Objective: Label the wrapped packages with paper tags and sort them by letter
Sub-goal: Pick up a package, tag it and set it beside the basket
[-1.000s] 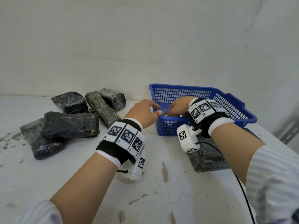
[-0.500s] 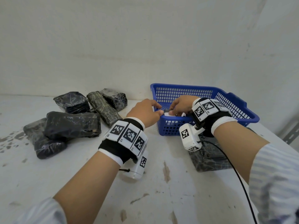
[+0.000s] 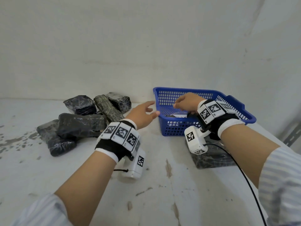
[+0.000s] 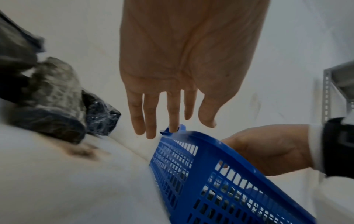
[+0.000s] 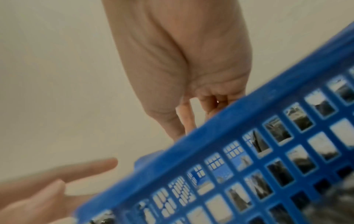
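One tagged package (image 3: pixel 176 116) already in blue basket (image 3: pixel 211 93), right of centre; another package (image 3: pixel 210 159) near basket; five untagged packages (image 3: pixel 81 123) piled far left. Left hand (image 3: pixel 143 112) fingers spread, empty, beside rim. Right hand (image 3: pixel 187 101) over basket, fingers curled, contents hidden – cannot tell. Most labelling left

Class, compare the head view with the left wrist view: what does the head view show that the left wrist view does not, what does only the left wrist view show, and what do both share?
Only the head view shows the white paper tag lying inside the blue basket, a wrapped package under the right forearm, and both marker wristbands.

Only the left wrist view shows the left hand from the palm side, fingers straight and spread, and a grey slotted metal bracket.

Both show the basket, the pile of dark wrapped packages, and the right hand over the basket.
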